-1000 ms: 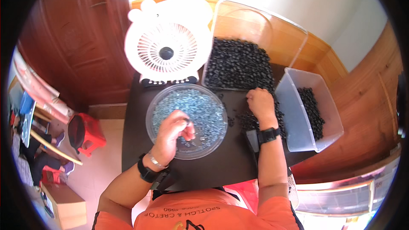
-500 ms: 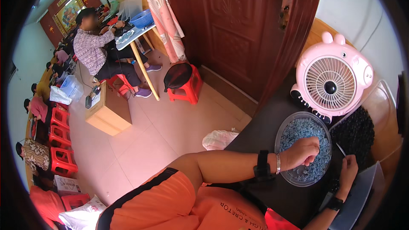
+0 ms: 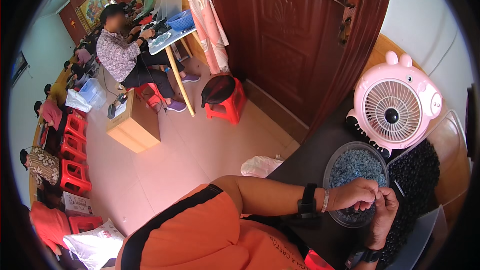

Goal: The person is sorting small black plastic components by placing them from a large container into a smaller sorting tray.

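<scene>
**Both hands meet over a bowl of blue pieces at the counter's edge**

Nearest the camera, an orange sleeve and shoulder [image 3: 200,235] fill the lower part of the view, with the forearm running right toward the dark counter [image 3: 300,170]. The left hand [image 3: 352,194], with a black watch and a thin bracelet at the wrist, hovers over the near rim of a clear round bowl [image 3: 332,167] filled with small blue pieces [image 3: 357,167]. Its fingers are curled together, pinched against those of the right hand [image 3: 384,210], which comes up from below with a black watch on its own wrist. The right hand's fingers are likewise bunched at the meeting point; whatever sits between the two hands is too small to make out.

Just right of the bowl lies a heap of small black pieces [image 3: 417,170] in a clear tray. Behind the bowl, touching or nearly touching its far rim, stands a pink fan [image 3: 395,112] with ears on its housing, upright and facing the camera.

Farther off, a white plastic bag [image 3: 260,165] lies on the tiled floor by the counter. Beyond it stand a red stool [image 3: 222,100] with a dark seat and a dark wooden door [image 3: 290,35]. At the far left, a person [image 3: 122,55] sits working at a table, with red stools stacked along the wall.
</scene>
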A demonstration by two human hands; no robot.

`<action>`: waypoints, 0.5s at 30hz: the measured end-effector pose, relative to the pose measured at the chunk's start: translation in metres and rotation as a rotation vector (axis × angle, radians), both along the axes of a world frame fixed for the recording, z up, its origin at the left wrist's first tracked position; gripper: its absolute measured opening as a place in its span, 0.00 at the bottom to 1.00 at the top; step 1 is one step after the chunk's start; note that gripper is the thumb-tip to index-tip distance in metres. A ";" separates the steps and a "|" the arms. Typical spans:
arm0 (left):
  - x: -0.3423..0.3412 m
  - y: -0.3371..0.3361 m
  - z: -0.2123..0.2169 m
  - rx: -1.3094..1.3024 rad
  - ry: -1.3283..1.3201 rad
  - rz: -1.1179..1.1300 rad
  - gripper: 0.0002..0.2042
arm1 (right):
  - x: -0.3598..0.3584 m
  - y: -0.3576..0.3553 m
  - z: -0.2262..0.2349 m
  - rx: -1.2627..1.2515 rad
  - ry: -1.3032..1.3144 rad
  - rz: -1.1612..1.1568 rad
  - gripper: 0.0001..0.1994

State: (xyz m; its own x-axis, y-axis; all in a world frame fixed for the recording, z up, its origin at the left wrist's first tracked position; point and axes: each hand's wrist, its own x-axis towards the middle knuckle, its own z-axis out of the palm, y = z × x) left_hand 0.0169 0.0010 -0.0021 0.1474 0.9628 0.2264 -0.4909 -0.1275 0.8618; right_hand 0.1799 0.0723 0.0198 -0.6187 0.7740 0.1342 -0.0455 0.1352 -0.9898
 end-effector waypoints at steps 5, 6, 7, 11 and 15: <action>-0.001 0.001 -0.001 -0.028 0.005 -0.022 0.08 | -0.001 -0.003 0.010 -0.011 -0.050 0.001 0.04; -0.001 0.002 0.000 -0.030 0.000 -0.034 0.08 | -0.002 -0.002 0.011 -0.067 -0.034 0.032 0.04; -0.003 0.001 0.001 -0.026 0.008 -0.038 0.08 | -0.001 -0.001 0.012 -0.122 -0.016 0.061 0.04; -0.006 0.000 0.004 -0.008 0.059 -0.047 0.08 | 0.003 0.010 -0.003 -0.262 0.048 0.125 0.06; -0.005 -0.001 -0.001 -0.034 0.025 -0.055 0.08 | -0.004 0.005 -0.002 -0.202 0.063 0.076 0.06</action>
State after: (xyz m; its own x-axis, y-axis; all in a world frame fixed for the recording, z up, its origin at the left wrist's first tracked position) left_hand 0.0121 0.0002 -0.0032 0.2058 0.9602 0.1888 -0.4744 -0.0708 0.8774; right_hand 0.1758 0.0775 0.0180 -0.6713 0.7408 0.0217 -0.1106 -0.0712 -0.9913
